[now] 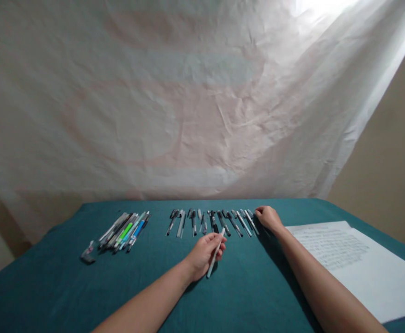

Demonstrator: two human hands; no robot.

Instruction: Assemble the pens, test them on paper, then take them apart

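My left hand (205, 256) is closed around a slim white pen (215, 256), which slants with its upper end away from me, above the middle of the cloth. At the right end of a row of pens (236, 224) rests my right hand (268, 217), its fingers curled together and pointing left. Whatever those fingertips hold, if anything, is too small to make out. The row has dark, clear and white pens laid side by side, with short cap-like pieces (235, 213) lying just beyond several of them.
A bundle of pens and markers (124, 232), some bright green and blue, lies at the left. Beside it is a small eraser-like object (88, 253) in a wrapper. Handwritten paper sheets (358, 263) lie at the right on the green cloth (119, 291). A pale sheet (188, 115) hangs behind.
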